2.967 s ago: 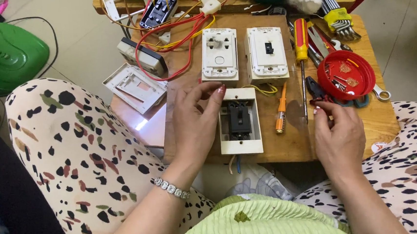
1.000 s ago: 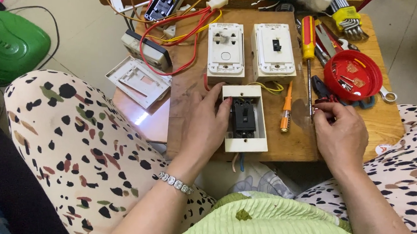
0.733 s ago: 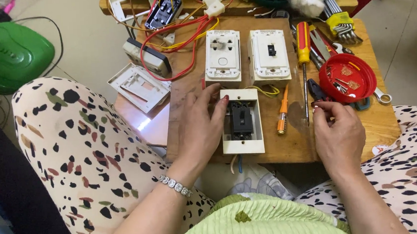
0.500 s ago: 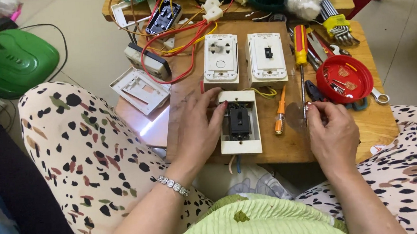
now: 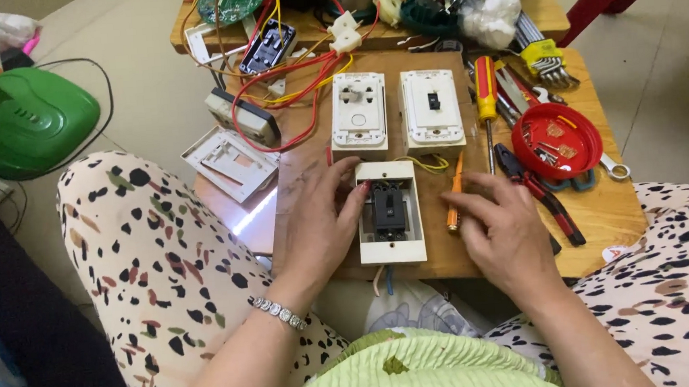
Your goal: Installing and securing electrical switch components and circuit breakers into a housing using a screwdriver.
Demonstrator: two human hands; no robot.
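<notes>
Head view looks down at your two bare hands over a small wooden table (image 5: 604, 208). Your left hand (image 5: 322, 219) lies flat and loosely spread, fingers resting against the left edge of a cream switch box (image 5: 390, 212) with a dark breaker in its middle; it steadies the box without closing around it. Your right hand (image 5: 504, 227), at 3 o'clock from the box, is half curled, its fingertips touching a small orange screwdriver (image 5: 454, 202) that lies just beside the box. Whether the fingers have actually pinched the tool cannot be told.

At 12 o'clock from the box sit two white wall plates (image 5: 395, 113) side by side. At 2 o'clock lies a red and yellow screwdriver (image 5: 486, 99), then a round red tray (image 5: 557, 142) of small parts, with red-handled pliers (image 5: 539, 196) near your right hand. Red and yellow wires (image 5: 289, 100) tangle at 11 o'clock. Off the table's left edge rests a white frame plate (image 5: 229, 163), and a green fan base (image 5: 24, 123) stands on the tiled floor at 9 o'clock.

Your spotted trouser knees frame the scene. Wire ends hang below the box, partly hidden by the table edge. Clutter along the far edge is cut off and hard to identify.
</notes>
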